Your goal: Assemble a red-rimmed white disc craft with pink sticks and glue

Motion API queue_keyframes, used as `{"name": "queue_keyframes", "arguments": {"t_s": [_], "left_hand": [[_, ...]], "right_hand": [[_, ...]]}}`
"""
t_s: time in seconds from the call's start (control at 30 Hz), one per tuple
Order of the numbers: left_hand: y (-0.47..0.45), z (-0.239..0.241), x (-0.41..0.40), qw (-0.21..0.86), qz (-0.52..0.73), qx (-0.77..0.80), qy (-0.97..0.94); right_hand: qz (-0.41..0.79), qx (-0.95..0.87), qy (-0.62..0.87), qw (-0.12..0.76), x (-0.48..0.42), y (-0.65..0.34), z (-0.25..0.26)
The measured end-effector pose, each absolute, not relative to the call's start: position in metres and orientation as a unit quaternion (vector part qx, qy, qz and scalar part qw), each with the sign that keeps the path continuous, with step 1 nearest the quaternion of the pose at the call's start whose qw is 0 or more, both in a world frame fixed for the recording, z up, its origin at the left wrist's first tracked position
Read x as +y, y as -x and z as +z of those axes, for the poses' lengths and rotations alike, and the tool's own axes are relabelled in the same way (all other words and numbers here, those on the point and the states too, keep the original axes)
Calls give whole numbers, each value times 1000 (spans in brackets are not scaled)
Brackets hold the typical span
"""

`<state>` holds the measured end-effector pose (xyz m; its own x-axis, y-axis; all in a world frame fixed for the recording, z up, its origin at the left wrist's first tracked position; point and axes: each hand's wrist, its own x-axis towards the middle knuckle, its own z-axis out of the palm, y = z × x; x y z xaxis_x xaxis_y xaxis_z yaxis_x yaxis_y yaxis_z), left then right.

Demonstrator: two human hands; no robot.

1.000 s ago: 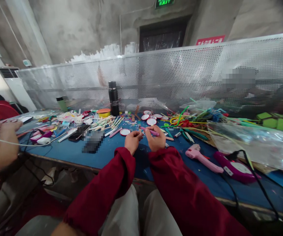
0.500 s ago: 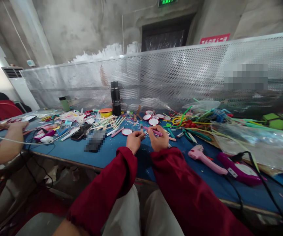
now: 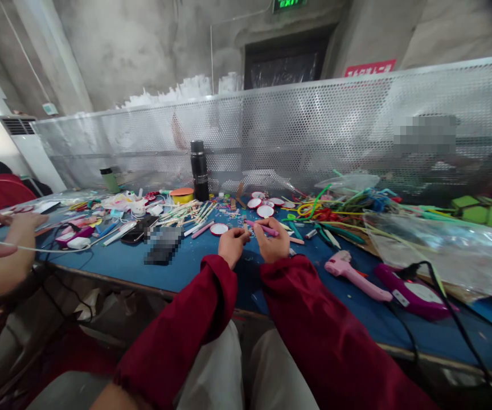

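My right hand [image 3: 275,246] is closed around a pink-purple pen-like stick [image 3: 269,230], which points left toward my other hand. The fingers of my left hand [image 3: 230,246] are pinched together on a small pale piece [image 3: 246,227], too small to name. Both hands are close together over the blue table [image 3: 122,256], with the stick's tip near the left fingertips. Just beyond them lies a white round lid with a red rim [image 3: 265,211]. Another such lid [image 3: 219,229] is left of my left hand.
A pink glue-gun-shaped tool [image 3: 357,277] and a purple device with a black cable [image 3: 414,291] lie on the right. A phone [image 3: 163,246] and black bottle [image 3: 199,171] stand left of centre. Coloured strips [image 3: 340,210] are heaped behind. A co-worker's arm [image 3: 11,256] reaches in at far left.
Both hands keep their hold and stay nearly in place. The whole view has shifted slightly. The co-worker's hands at the left have moved a little.
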<state>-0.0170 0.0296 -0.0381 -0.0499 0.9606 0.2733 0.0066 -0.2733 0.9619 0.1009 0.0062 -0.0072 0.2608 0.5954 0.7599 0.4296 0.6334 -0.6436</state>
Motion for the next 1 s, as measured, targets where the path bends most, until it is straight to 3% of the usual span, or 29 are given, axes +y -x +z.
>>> {"name": "queue_keyframes", "arguments": {"t_s": [1.0], "left_hand": [[17, -31, 22, 404, 576, 445, -555]], "right_hand": [[47, -607, 444, 657, 4, -101, -6]]}}
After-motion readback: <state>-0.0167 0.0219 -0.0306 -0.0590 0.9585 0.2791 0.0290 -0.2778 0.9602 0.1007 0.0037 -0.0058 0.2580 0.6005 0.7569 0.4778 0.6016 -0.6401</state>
